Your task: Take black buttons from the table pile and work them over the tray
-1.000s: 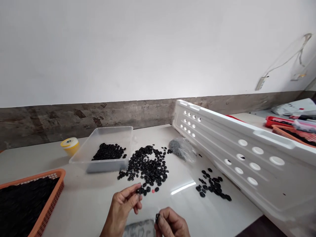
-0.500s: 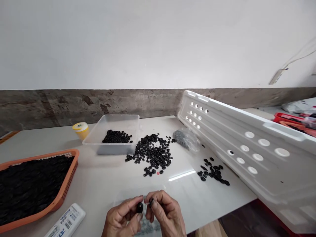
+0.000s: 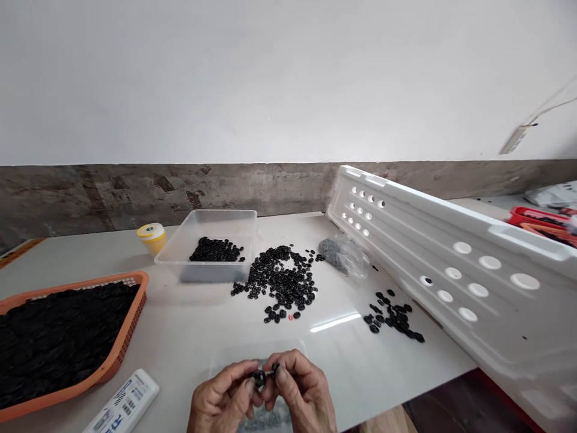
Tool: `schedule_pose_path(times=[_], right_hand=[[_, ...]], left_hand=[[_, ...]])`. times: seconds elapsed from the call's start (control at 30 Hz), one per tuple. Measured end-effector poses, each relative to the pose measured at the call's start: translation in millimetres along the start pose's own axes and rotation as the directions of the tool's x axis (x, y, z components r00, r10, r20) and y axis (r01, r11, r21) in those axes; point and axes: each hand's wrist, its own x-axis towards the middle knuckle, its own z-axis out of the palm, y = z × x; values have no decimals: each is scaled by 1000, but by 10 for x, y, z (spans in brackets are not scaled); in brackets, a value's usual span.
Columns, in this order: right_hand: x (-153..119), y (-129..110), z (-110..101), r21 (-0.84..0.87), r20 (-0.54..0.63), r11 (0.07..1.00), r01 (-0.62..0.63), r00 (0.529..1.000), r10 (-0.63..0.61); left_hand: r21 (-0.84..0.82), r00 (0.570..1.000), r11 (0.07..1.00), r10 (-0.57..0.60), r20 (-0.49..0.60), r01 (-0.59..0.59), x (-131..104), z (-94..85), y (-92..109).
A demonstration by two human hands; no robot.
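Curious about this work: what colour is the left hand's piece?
The piece in the left hand is black, seen in the head view.

A yellow tub [image 3: 152,242] with a pale lid stands at the back left of the bench [image 3: 180,343]. A white pack [image 3: 125,402] with blue print lies at the near left. On the right, a white panel [image 3: 406,231] with round holes stands on edge. Beyond it are a red tray [image 3: 536,213] and an orange tray [image 3: 550,232]. The wall [image 3: 252,84] is white above a rough grey band [image 3: 252,187]; a socket strip [image 3: 514,139] with a cable [image 3: 555,109] hangs at right.
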Motion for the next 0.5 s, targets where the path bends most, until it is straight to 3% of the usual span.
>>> schedule_pose_path(times=[0.23,0.5], right_hand=[[-41,23,53,-2,-60,1000,25,998,-25],[-30,-8,75,-19,-12,1000,-11,1000,11]], left_hand=[[-52,998,997,53,-43,-55,2,18,-83],[-237,986,966,-134,-95,109,-2,23,-64]])
